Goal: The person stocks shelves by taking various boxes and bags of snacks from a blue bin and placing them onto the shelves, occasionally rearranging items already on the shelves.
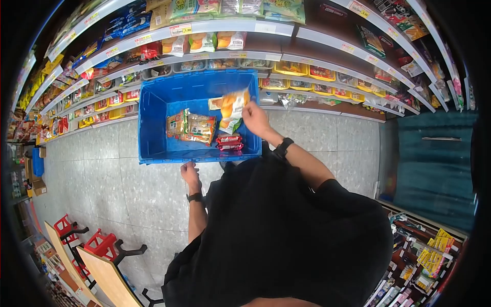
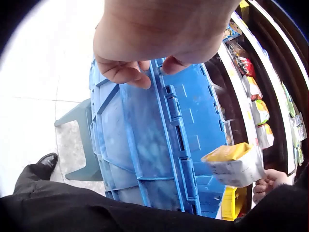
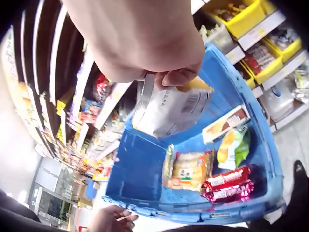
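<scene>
My right hand point(image 1: 255, 120) pinches a white and yellow snack bag point(image 1: 236, 104) by its edge, over the right side of a blue crate point(image 1: 153, 112). The bag's white back with a barcode shows in the right wrist view. My left hand point(image 1: 191, 175) is just outside the crate's near rim, fingers loosely bent and holding nothing. Inside the crate lie clear packs of yellowish snacks point(image 3: 188, 171), red shiny-wrapped bars point(image 3: 227, 185), a green and white bag point(image 3: 234, 147) and a flat brown and white pack point(image 3: 226, 123).
Store shelves point(image 1: 230, 55) with bagged snacks and yellow bins point(image 1: 291, 68) rise behind the crate. A grey stool point(image 2: 79, 128) is under it. Red stools point(image 1: 101, 244) and wooden boards point(image 1: 110, 273) stand at lower left. Another goods rack point(image 1: 429, 261) stands at lower right.
</scene>
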`<state>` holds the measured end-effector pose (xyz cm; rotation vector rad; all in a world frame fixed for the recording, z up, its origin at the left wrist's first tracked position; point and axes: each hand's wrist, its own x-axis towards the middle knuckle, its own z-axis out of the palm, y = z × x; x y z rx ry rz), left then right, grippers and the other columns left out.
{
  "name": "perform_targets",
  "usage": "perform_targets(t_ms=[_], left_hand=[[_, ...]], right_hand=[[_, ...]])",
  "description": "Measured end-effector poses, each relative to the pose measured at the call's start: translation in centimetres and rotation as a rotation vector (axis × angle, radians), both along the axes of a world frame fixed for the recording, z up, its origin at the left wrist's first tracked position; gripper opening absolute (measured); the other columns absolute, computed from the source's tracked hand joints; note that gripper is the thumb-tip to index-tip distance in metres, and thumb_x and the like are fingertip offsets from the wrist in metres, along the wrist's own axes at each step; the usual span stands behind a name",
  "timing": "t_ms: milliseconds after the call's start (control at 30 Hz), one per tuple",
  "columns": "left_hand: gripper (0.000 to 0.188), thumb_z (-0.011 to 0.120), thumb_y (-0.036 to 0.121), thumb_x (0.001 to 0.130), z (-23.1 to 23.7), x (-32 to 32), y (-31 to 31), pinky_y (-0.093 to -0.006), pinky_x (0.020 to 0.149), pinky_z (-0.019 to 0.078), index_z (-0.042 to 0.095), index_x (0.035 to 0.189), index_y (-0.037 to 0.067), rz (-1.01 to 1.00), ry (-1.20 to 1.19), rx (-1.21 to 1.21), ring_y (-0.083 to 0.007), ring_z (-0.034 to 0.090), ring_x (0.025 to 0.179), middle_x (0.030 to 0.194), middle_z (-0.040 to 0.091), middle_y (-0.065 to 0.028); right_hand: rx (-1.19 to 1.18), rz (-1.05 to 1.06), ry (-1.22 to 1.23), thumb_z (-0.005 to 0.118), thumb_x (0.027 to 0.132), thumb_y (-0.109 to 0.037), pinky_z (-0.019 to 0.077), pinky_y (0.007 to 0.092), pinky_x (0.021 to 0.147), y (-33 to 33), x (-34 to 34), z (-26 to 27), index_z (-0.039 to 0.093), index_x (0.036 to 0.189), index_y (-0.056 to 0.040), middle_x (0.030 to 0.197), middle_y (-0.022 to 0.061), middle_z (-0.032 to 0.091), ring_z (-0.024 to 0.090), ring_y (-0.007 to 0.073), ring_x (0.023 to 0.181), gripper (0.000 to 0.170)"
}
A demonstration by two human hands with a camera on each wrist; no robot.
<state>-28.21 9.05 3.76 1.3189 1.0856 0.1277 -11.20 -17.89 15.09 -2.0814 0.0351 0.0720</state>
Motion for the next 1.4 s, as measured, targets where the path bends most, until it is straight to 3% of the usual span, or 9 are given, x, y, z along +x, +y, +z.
perform_targets(t_ms=[200,267,367,467,567,633,867,1100,1400], left_hand=[[0.025,0.057,0.020,0.083,-0.1,-0.1,0.6,-0.0242,0.044,0.0352,0.051,0.097,0.000,-0.050,0.012,0.001,-0.0136,0.052,0.056,0.085,0.060,-0.0104],[0.025,0.057,0.020,0.083,0.2,0.0,0.5,-0.0242,0.044,0.0356,0.052,0.097,0.000,-0.059,0.045,0.004,-0.0139,0.052,0.057,0.086,0.061,-0.0109],[0.026,0.058,0.021,0.083,0.0,0.0,0.4,-0.0242,0.044,0.0360,0.051,0.096,0.000,-0.054,0.031,0.002,-0.0142,0.053,0.057,0.084,0.061,-0.0109],[0.025,0.058,0.021,0.082,-0.5,0.1,0.4,-0.0240,0.043,0.0354,0.051,0.095,0.001,-0.057,0.039,0.000,-0.0138,0.052,0.056,0.082,0.060,-0.0101],[0.025,0.057,0.021,0.081,-0.6,-0.1,0.6,-0.0242,0.043,0.0357,0.051,0.095,0.000,-0.054,0.024,0.008,-0.0143,0.053,0.056,0.083,0.060,-0.0102],[0.029,0.055,0.022,0.082,-0.1,0.0,0.6,-0.0262,0.050,0.0383,0.051,0.101,0.002,-0.106,0.063,0.006,-0.0163,0.054,0.064,0.088,0.061,-0.0098],[0.026,0.057,0.021,0.081,-0.9,-0.1,0.3,-0.0254,0.043,0.0383,0.048,0.094,0.001,-0.059,0.007,0.009,-0.0168,0.056,0.057,0.081,0.060,-0.0111],[0.027,0.057,0.023,0.081,-0.2,-0.2,0.4,-0.0262,0.045,0.0387,0.047,0.097,0.002,-0.071,0.032,-0.048,-0.0169,0.057,0.059,0.080,0.059,-0.0080],[0.027,0.058,0.022,0.084,-0.2,0.1,0.4,-0.0248,0.045,0.0385,0.045,0.097,0.003,-0.094,0.050,-0.018,-0.0148,0.055,0.058,0.079,0.059,-0.0087]], right_hand=[[-0.218,0.156,0.207,0.050,0.085,-0.015,0.0461,0.0467,0.078,1.1,-0.2,-5.6,0.057,0.091,-0.0038,0.087,0.0217,0.064,0.060,0.0412,0.088,0.014],[-0.193,0.171,0.175,0.051,0.084,-0.015,0.0460,0.0469,0.081,0.9,-0.1,-7.0,0.058,0.091,-0.0040,0.093,0.0230,0.064,0.059,0.0415,0.093,0.015],[-0.302,0.250,0.395,0.057,0.081,-0.018,0.0475,0.0450,0.081,0.6,0.8,-7.3,0.063,0.090,-0.0045,0.096,0.0219,0.065,0.062,0.0383,0.092,0.018],[-0.339,0.262,0.328,0.057,0.081,-0.020,0.0483,0.0434,0.081,-0.4,3.1,-6.4,0.064,0.088,-0.0043,0.095,0.0204,0.066,0.063,0.0366,0.090,0.018],[-0.222,0.039,0.094,0.056,0.083,-0.022,0.0498,0.0409,0.076,-1.5,8.4,-4.7,0.064,0.087,-0.0042,0.089,0.0191,0.066,0.063,0.0350,0.086,0.019],[-0.133,-0.033,0.051,0.057,0.085,-0.026,0.0490,0.0389,0.079,-1.9,12.0,-0.8,0.061,0.099,-0.0038,0.094,0.0184,0.067,0.064,0.0323,0.090,0.027],[-0.133,-0.112,-0.065,0.060,0.084,-0.036,0.0469,0.0433,0.084,-0.8,19.4,6.6,0.056,0.109,0.0000,0.102,0.0238,0.064,0.060,0.0388,0.099,0.044],[-0.178,-0.073,-0.143,0.054,0.084,-0.019,0.0469,0.0471,0.082,0.2,21.0,5.3,0.058,0.089,-0.0019,0.092,0.0252,0.064,0.060,0.0417,0.092,0.018],[-0.051,-0.002,-0.294,0.058,0.081,-0.017,0.0471,0.0450,0.068,0.6,15.6,7.9,0.055,0.083,-0.0011,0.078,0.0204,0.062,0.060,0.0380,0.074,0.016]])
